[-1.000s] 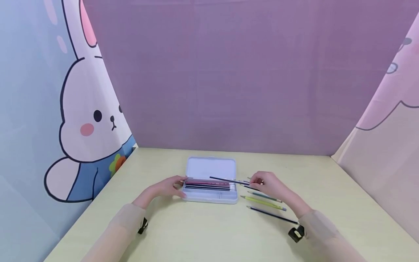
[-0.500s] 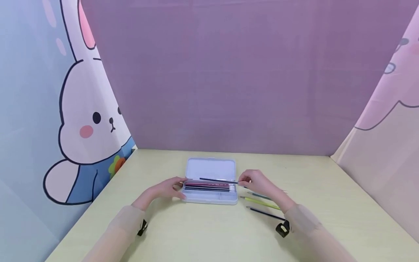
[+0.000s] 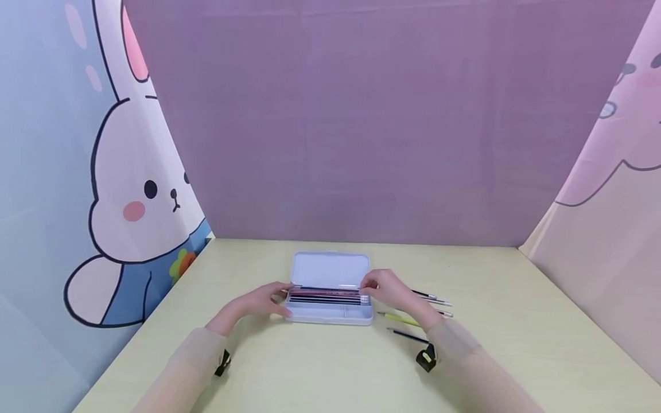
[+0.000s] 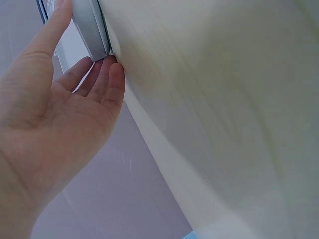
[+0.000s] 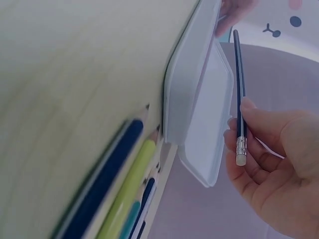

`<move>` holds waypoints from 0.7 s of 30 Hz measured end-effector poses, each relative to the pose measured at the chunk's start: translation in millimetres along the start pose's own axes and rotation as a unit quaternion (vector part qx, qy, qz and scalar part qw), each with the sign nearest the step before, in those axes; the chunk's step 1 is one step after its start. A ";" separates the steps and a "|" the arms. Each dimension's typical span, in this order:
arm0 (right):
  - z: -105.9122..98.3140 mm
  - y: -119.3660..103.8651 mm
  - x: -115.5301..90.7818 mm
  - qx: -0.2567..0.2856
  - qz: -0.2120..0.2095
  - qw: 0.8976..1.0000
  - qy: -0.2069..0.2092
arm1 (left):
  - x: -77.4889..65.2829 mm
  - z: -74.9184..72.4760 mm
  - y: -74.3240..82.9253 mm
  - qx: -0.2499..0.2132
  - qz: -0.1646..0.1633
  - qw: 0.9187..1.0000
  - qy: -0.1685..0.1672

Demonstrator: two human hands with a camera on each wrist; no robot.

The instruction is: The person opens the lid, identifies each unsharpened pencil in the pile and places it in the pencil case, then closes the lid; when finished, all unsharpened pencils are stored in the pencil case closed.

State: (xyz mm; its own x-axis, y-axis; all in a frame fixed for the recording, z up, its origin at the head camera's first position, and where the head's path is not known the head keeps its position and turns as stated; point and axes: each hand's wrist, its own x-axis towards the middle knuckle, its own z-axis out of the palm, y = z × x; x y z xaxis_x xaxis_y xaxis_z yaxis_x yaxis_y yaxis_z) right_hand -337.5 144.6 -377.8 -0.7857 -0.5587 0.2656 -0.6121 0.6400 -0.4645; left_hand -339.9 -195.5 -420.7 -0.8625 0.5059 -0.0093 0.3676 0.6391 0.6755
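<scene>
A white pencil case (image 3: pixel 316 313) lies on the table with its lid (image 3: pixel 330 269) raised at the back. Several dark and reddish pencils (image 3: pixel 325 299) lie side by side in its rear compartment. My left hand (image 3: pixel 262 299) holds the case's left end, thumb at the near corner and fingers towards the far one. Above the right end of the case, my right hand (image 3: pixel 388 288) pinches a dark pencil (image 5: pixel 239 84) between thumb and fingers. The pencil's white eraser end points to the right, close to the fingertips. Its point is hard to make out.
Right of the case, partly under my right forearm, lie a yellow-green pencil (image 3: pixel 403 319), a dark blue pencil (image 3: pixel 408 335) and several others. The pale table (image 3: pixel 289 367) ends at a purple backdrop (image 3: pixel 330 126). A rabbit-print curtain (image 3: pixel 129 172) hangs at left.
My right hand has moved left with the dark pencil, bringing it from beside the case to over the rear compartment. The left hand keeps its hold on the case.
</scene>
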 end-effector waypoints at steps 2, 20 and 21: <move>4.2 -1.0 3.5 0.002 0.005 1.000 0.000 | -0.5 -0.1 0.5 0.005 0.003 1.000 0.000; 28.2 -2.8 21.9 0.030 0.035 0.999 -0.019 | 0.2 0.0 -1.4 0.003 0.013 1.000 -0.005; 29.0 -2.4 22.3 0.030 0.037 0.999 -0.021 | 0.1 0.0 -1.5 0.001 0.012 1.000 -0.005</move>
State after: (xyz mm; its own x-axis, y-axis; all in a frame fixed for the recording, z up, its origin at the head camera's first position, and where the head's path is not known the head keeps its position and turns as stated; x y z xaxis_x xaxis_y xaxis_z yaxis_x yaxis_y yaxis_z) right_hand -350.9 115.3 -395.3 -0.8235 -0.5331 0.1940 -0.5450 0.6484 -0.5316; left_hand -340.5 -196.4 -421.7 -0.8499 0.5270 -0.0010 0.3886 0.6280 0.6743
